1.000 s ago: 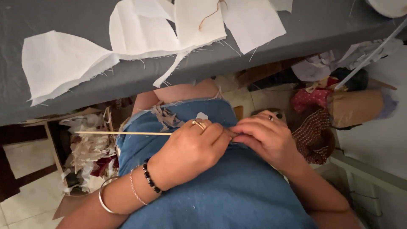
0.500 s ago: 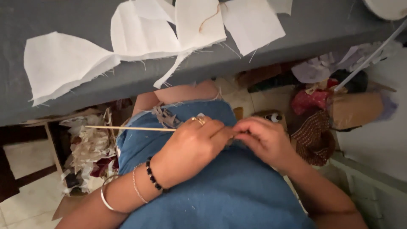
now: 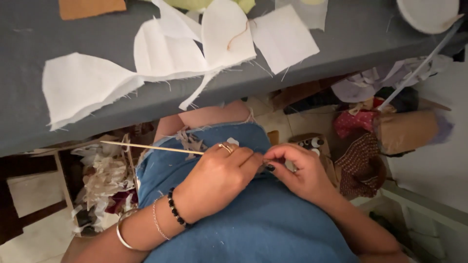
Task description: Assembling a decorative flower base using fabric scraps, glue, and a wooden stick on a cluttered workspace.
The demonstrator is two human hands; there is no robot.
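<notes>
My left hand (image 3: 219, 178) is closed around a thin wooden stick (image 3: 151, 147) that points out to the left over my lap. My right hand (image 3: 300, 170) pinches a small piece of fabric right beside the left fingertips; the piece itself is mostly hidden between the fingers. Both hands rest on blue denim cloth (image 3: 253, 229) covering my lap. A ring sits on one left finger, and a black bead bracelet and thin bangles circle the left wrist.
A grey table (image 3: 341, 44) runs across the top, carrying several white cut fabric pieces (image 3: 83, 87) near its edge. Fabric scraps (image 3: 105, 180) pile on the floor at left. Patterned cloth bundles and a brown paper bag (image 3: 407, 131) lie at right.
The view has shifted slightly downward and the stick tip has swung a little higher at left. Both hands stay together on the lap, working the same spot.
</notes>
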